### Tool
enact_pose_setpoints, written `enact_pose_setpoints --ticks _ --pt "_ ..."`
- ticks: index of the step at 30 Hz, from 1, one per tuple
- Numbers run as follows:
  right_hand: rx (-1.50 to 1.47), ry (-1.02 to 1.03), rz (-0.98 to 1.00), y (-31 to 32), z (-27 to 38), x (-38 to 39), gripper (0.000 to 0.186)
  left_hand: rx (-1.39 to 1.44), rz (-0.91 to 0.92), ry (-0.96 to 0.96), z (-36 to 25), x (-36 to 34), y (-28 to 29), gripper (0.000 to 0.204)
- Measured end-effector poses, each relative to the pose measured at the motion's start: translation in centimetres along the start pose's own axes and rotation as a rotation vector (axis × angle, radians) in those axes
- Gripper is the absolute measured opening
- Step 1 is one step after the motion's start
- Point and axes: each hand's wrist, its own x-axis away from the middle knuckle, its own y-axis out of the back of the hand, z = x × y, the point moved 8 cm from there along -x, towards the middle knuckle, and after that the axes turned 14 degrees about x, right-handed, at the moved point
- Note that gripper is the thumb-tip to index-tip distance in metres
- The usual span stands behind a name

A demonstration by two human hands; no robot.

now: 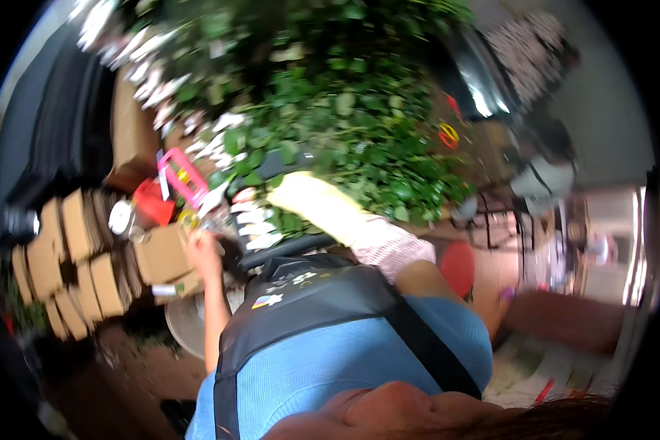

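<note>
From where I stand, the leafy cut stems (374,139) lie in a broad green heap across the middle and far side, with a short row of pale flower heads (255,224) at the near left edge. I'd judge them light and springy in the stalk but easily bruised at the head, so best held low on the bare stem, below the leaves. The right hand (284,192), in a long yellow glove, is at the near edge of the leaves beside that row; blur keeps me from telling whether its grip is wide or closed. The left hand (202,248) is bare, fingers bent, just beside a small yellow ring (189,218) and the folded cardboard (161,255); I can't tell what it holds. Farther left sits a pink frame (182,178); off right, a co-worker (546,183) in a pale top.
</note>
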Motion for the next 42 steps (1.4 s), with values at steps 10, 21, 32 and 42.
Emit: enact_pose_setpoints --ticks 10,21,32,42 --pt "0.048 -0.123 0.064 -1.3 0.7 -0.5 0.053 0.103 0.04 0.157 -1.9 0.7 -8.2 0.03" --pt "-0.053 0.025 0.277 2.1 0.4 2.1 0.067 -0.119 0.151 0.087 -2.8 0.4 -3.1 0.024" --pt "0.092 -0.113 0.07 -1.9 0.1 1.2 0.065 0.242 -0.086 0.005 -4.1 1.1 -4.0 0.02" --pt "0.21 0.014 0.062 -0.5 2.9 2.4 0.083 -0.434 0.411 0.15 -2.8 2.6 -8.1 0.041"
